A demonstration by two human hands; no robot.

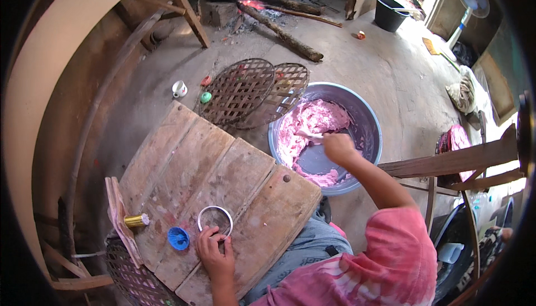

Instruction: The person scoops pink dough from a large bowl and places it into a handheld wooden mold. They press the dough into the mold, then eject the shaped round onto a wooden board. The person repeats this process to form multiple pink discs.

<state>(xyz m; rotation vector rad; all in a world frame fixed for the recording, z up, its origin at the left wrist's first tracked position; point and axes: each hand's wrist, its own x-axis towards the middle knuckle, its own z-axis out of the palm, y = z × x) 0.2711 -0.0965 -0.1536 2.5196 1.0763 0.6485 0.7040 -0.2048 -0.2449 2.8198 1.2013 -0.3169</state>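
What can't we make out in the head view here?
- Tool in the right hand: mostly covered by the hand; only a pale tip over the pink dough.
- Basket under the wooden board: mostly hidden by it.
- Left hand fingers at the metal ring: grip unclear.
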